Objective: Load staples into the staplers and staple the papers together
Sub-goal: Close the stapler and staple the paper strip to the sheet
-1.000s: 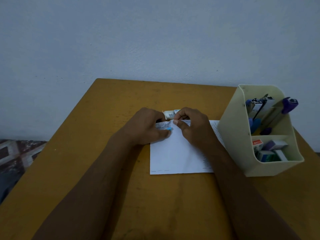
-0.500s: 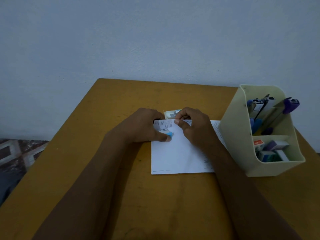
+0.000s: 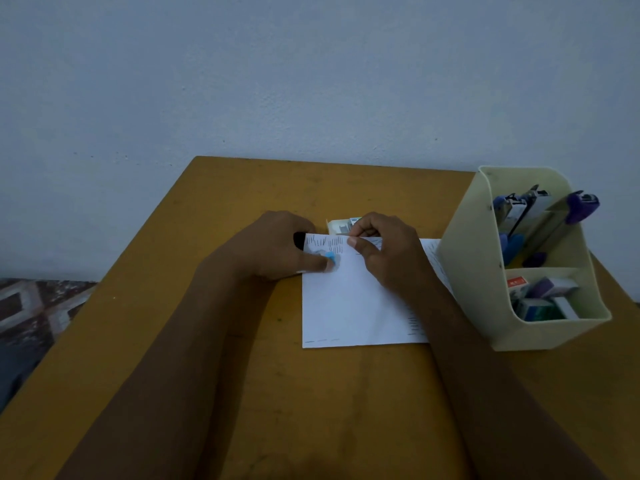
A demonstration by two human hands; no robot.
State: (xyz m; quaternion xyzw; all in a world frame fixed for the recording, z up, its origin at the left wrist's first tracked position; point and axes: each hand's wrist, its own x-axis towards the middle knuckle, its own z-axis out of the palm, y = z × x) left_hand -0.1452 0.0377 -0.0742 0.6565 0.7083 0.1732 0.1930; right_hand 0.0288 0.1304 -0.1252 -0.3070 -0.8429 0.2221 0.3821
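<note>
A white stack of papers (image 3: 349, 306) lies on the yellow-brown table (image 3: 242, 393). My left hand (image 3: 277, 247) grips a small blue stapler (image 3: 330, 258) at the papers' top-left corner, thumb on its blue tip; most of the stapler is hidden by the hand and the sheet. My right hand (image 3: 388, 254) pinches the papers' top edge between thumb and forefinger, and the edge is lifted so its printed lines show. An opened staple box (image 3: 341, 226) sits just behind my hands.
A cream desk organiser (image 3: 485, 271) stands at the right, touching the papers' right edge. Its back section holds blue and purple staplers (image 3: 581, 202); its front section holds several staple boxes (image 3: 543, 299). A wall rises behind the table's far edge.
The papers' top-left corner has lifted further, showing more printed lines. My left thumb with the blue tip has shifted slightly along the corner. My right hand has hardly moved.
</note>
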